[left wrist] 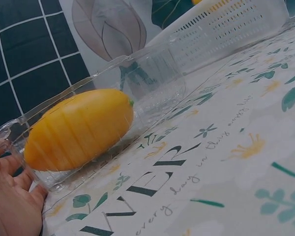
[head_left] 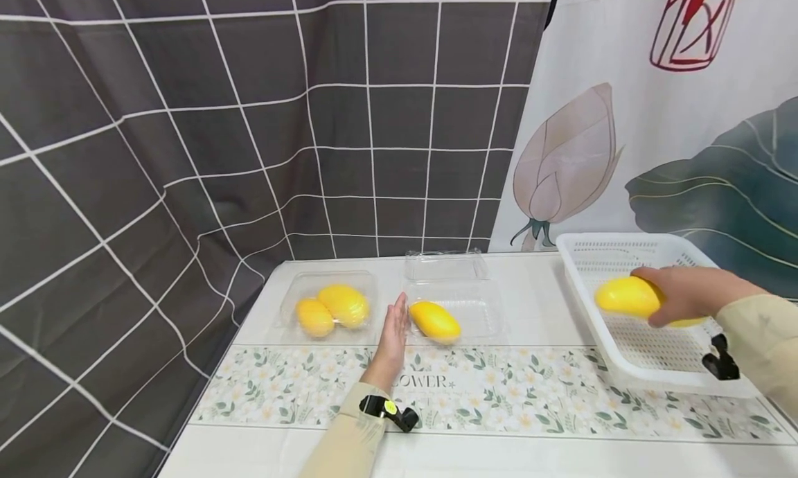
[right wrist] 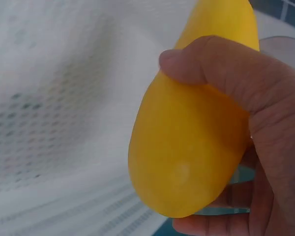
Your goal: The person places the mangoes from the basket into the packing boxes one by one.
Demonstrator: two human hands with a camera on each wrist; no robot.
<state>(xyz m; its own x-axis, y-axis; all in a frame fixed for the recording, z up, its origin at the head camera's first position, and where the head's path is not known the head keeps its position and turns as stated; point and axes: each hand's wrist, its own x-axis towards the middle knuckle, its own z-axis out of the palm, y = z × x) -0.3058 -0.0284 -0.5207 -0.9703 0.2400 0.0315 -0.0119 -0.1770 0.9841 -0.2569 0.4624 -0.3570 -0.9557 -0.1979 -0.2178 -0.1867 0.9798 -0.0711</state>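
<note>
My right hand (head_left: 688, 294) grips a yellow mango (head_left: 626, 296) above the white perforated basket (head_left: 586, 325). In the right wrist view the thumb lies across the mango (right wrist: 182, 142), with fingers curled behind it. My left hand (head_left: 393, 336), fingers straight, stands beside the left wall of an open clear plastic box (head_left: 480, 312); in the left wrist view its fingertips (left wrist: 0, 147) appear to touch that wall. Inside this box's left part lies one mango (head_left: 436, 322), its green-tipped end pointing right in the left wrist view.
A second clear plastic box (head_left: 293, 284) stands left of my left hand, with two mangoes (head_left: 344, 305) in it. The open box's lid (head_left: 445, 265) leans back behind it. A dark grid curtain (head_left: 399, 131) and a white printed curtain (head_left: 630, 208) border the table (head_left: 530, 457).
</note>
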